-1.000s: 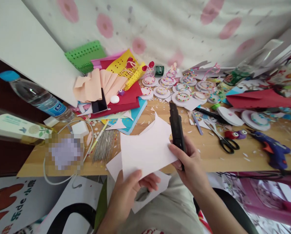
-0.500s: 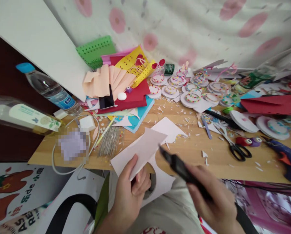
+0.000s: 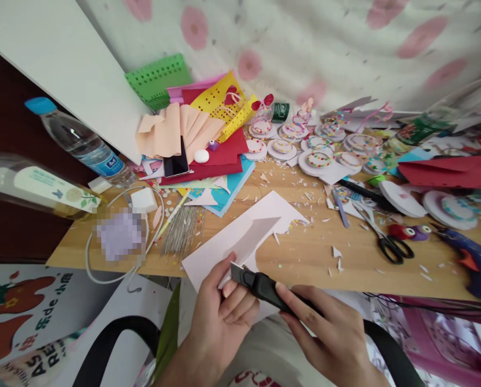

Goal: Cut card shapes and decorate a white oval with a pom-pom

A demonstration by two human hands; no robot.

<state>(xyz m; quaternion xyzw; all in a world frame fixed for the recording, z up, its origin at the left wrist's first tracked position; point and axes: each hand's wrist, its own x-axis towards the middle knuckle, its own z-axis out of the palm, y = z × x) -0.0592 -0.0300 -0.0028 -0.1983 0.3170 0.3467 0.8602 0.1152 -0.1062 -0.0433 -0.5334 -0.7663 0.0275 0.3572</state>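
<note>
My left hand (image 3: 224,314) pinches a white card (image 3: 259,234) between thumb and fingers, close to the front edge of the table. My right hand (image 3: 329,328) grips a black utility knife (image 3: 267,289) with its index finger along the handle. The knife's short blade points left, right beside the left thumb and fingertips at the lower end of the card. Whether the blade touches the card I cannot tell. A larger white sheet (image 3: 208,252) with curved cut edges lies behind and under the card, partly hidden by my left hand.
White paper scraps litter the wooden table (image 3: 305,263). Black-handled scissors (image 3: 389,244) and a blue glue gun (image 3: 472,255) lie right. Several beaded white discs (image 3: 319,159) stand at the back. Left are metal wires (image 3: 182,231), a white cable (image 3: 89,263), a phone (image 3: 176,161) and bottles (image 3: 87,142).
My right hand has brought the knife left and down, so the blade now sits at my left fingertips. The card in my left hand has tilted, and I see it more edge-on.
</note>
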